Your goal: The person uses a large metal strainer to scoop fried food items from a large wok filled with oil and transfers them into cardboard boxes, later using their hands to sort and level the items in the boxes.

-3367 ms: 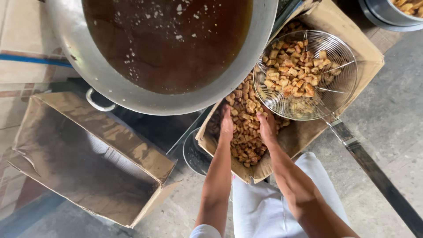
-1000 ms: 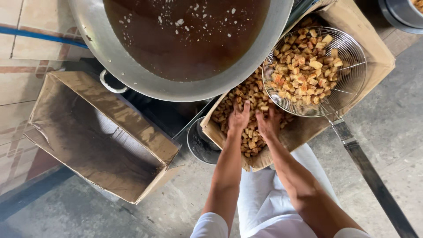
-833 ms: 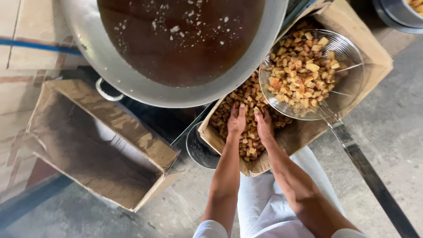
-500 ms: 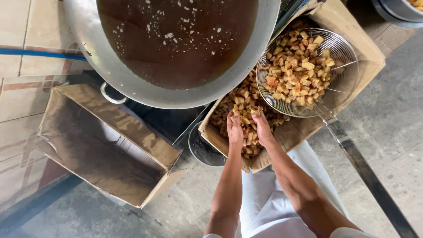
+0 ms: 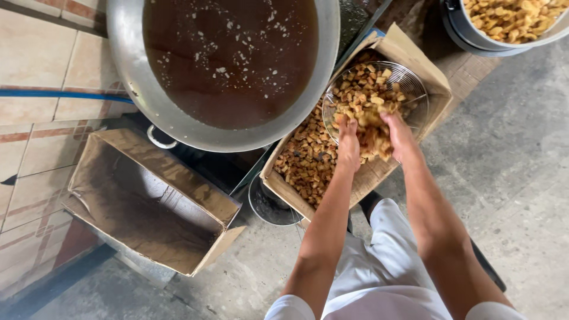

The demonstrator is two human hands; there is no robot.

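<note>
Both hands are cupped together around a heap of fried golden chunks (image 5: 374,137), the left hand (image 5: 348,142) and right hand (image 5: 398,135) pressing it between them at the near rim of a wire strainer basket (image 5: 409,83) already full of the same pieces. The basket sits inside an open cardboard box (image 5: 435,80) lined with more chunks, just beside a big metal wok (image 5: 127,59) of dark oil. An empty cardboard box (image 5: 148,207) lies on the floor to the left, and a metal bowl (image 5: 474,35) of chunks stands at the top right.
</note>
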